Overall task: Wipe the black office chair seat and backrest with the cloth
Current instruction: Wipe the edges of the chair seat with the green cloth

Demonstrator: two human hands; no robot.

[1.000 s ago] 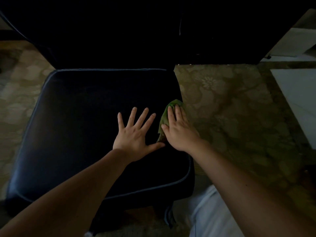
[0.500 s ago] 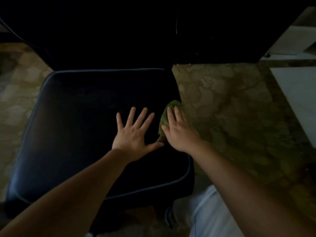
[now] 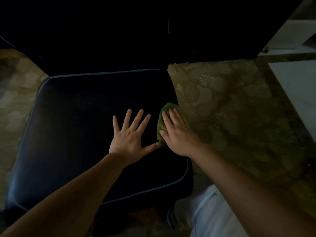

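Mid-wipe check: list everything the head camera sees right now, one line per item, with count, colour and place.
chair seat: 1, black with paler piping, centre left, under both hands
backrest: 1, black, behind the seat at top, very dark
cloth: 1, green, bunched at the seat's right edge
floor: 1, olive-beige flower pattern, both sides of the chair
dark furniture: 1, black, top right, details too dark to tell
white surfaces: 2, white, far right edge
pale garment: 1, whitish, bottom right
left hand: 1, bare, flat on the seat, fingers spread
right hand: 1, bare, pressing flat on the cloth
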